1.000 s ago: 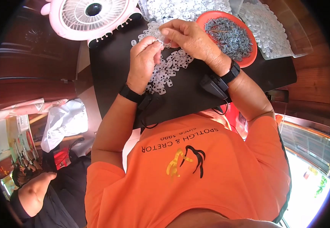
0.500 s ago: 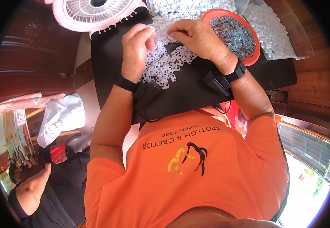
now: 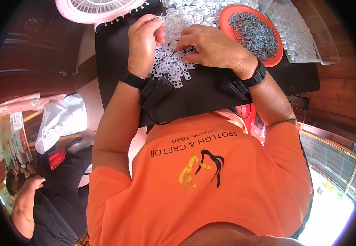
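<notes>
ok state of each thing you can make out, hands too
left hand: pinching a white piece
right hand: curled at white tabs
white tabs: loose, piled
black tabletop: partly covered
orange dish: filled with grey pieces
clear bin: full of whitish pieces
pink fan: cut by frame, running unclear

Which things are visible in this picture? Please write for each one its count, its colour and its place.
Fan: 1, pink and white, upper left
Table: 1, black, centre
Loose pieces with holes: many, white, on the table, near both hands
Round plate: 1, orange-red, right of the right hand
Small metal parts: many, grey, on the plate
Thin stick: 1, tan, on the metal parts
Bin: 1, clear, upper right, holding white pieces
Plastic bag: 1, white, left
Other person: 1, dark clothes, lower left
Remaining background: uncounted, mixed colours, around the rim
Shirt: 1, orange, lower centre
Wrist straps: 2, black, one per wrist
Left hand: 1, bare, pinching a small white piece
Right hand: 1, bare, at the loose pieces
</notes>
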Demonstrator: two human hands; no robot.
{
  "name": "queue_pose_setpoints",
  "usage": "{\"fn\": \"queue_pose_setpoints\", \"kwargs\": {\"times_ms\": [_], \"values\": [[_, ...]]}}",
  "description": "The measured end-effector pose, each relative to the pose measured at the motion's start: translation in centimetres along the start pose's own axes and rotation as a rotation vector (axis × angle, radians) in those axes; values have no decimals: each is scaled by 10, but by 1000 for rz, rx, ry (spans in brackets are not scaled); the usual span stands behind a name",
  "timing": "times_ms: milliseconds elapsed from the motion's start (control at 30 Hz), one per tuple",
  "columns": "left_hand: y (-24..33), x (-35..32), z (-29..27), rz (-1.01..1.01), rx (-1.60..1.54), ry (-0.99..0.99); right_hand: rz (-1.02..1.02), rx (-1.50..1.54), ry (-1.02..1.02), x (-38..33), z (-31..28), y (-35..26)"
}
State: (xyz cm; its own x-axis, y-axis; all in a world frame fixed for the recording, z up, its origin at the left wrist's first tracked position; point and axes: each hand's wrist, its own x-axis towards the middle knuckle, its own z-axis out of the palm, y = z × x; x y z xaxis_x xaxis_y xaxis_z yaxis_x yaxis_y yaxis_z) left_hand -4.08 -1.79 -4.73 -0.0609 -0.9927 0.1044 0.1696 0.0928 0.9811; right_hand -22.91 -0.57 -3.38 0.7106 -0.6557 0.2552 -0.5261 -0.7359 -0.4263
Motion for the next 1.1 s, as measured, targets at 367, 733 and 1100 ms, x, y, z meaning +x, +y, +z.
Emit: {"fn": "queue_pose_setpoints", "kwargs": {"times_ms": [367, 733, 1100], "values": [[-5, 3, -3, -26, 30, -8, 26, -181, 142, -1, -3, 7], [-10, 5, -4, -67, -4, 64, -86, -204, 123, 5, 16, 0], [-22, 12, -8, -63, -230, 258, -9, -149, 247, 7, 4, -4]]}}
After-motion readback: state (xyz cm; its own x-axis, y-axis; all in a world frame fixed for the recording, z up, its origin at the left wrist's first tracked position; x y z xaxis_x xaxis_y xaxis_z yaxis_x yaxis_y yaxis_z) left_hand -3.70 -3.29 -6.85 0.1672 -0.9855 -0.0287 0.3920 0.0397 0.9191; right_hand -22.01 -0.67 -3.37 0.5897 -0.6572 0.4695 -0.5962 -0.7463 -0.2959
